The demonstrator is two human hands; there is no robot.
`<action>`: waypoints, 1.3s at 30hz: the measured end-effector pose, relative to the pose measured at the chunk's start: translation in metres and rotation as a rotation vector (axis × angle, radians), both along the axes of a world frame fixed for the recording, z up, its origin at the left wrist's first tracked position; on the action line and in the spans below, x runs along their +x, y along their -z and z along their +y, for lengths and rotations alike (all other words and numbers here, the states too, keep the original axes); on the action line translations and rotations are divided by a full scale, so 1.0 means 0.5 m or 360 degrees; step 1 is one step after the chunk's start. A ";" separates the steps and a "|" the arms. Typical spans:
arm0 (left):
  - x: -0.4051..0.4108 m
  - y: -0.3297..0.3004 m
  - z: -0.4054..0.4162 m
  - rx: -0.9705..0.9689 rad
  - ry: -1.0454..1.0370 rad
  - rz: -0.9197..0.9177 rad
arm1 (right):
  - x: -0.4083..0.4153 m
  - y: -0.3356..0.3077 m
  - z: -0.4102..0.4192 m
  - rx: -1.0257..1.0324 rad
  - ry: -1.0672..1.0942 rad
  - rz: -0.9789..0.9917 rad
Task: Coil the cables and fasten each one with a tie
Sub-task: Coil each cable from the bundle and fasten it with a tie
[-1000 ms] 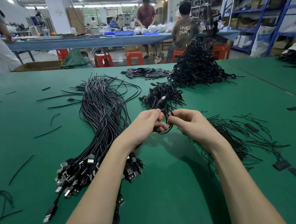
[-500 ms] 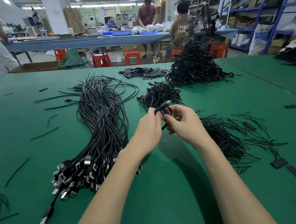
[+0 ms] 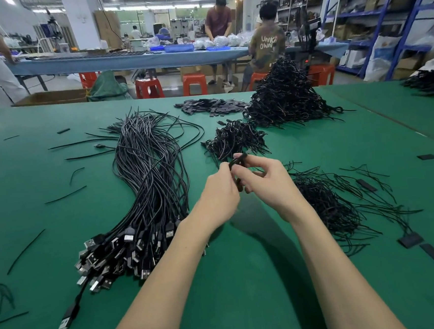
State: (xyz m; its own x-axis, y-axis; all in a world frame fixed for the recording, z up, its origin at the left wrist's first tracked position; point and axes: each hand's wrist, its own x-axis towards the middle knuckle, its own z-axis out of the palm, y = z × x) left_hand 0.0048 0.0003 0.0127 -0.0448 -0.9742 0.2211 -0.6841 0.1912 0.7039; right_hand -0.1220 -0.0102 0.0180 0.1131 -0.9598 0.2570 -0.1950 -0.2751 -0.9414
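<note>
Hands meet above the middle of a green table (image 3: 251, 307), both closed on one small black coiled cable (image 3: 237, 160). The left hand (image 3: 220, 194) pinches it from the 9 o'clock side with curled fingers; the right hand (image 3: 265, 183) curls round it from 3 o'clock, thumb and forefinger at its upper end. The cable is a short, tight bundle, mostly hidden by fingers, so whether a tie is already round it cannot be told.

At 9 o'clock of the hands lies a long sheaf of straight black cables (image 3: 150, 176), their USB plugs (image 3: 118, 253) fanned out toward the wearer. At 12 o'clock, just beyond the fingertips, sits a small heap of coiled cables (image 3: 234, 138), and farther off at 1 o'clock a tall heap of the same (image 3: 287, 96). At 4 o'clock of the right hand spreads a loose tangle of thin black ties (image 3: 328, 201). Flat black strips (image 3: 213, 106) are piled at 12 o'clock near the far edge, and stray ties dot the felt-like surface.

Beyond the table, a workshop: a blue-covered bench (image 3: 126, 60), red stools (image 3: 194, 83), blue shelving (image 3: 392, 14) at 2 o'clock, and several people at work.
</note>
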 end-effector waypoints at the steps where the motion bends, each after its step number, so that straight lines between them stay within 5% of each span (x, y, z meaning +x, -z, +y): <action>1: 0.000 0.000 0.000 0.0004 0.0012 -0.0035 | -0.002 0.000 -0.001 -0.0010 -0.0006 0.0002; 6: -0.004 0.006 -0.006 0.0030 0.0148 -0.0185 | -0.008 0.000 -0.003 0.0002 0.0139 -0.0007; 17: -0.025 0.044 -0.009 0.0060 0.0145 0.0630 | -0.036 -0.003 -0.011 0.0456 0.0246 -0.0344; 19: -0.022 0.052 -0.012 0.0113 0.0073 0.0798 | -0.063 -0.013 -0.014 0.0523 0.0272 -0.0017; 23: -0.008 0.057 -0.022 0.0187 -0.0079 0.0876 | -0.099 -0.013 -0.016 0.0403 0.0627 0.1190; 25: -0.006 0.059 -0.023 0.0191 -0.0089 0.0915 | -0.089 -0.006 -0.013 0.0487 0.0649 0.1439; 35: 0.010 0.057 -0.031 0.0192 -0.0117 0.1037 | -0.074 0.015 -0.011 0.0373 0.0761 0.1329; 39: 0.012 0.059 -0.033 0.0192 -0.0136 0.1048 | -0.075 0.012 -0.014 0.0243 0.0690 0.1056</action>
State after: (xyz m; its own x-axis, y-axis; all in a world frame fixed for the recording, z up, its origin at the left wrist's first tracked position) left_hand 0.0109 -0.0162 -0.0167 0.1405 -0.9879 0.0651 -0.1141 0.0492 0.9922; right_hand -0.1593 -0.0174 0.0122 -0.1943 -0.9724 0.1295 -0.7864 0.0755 -0.6131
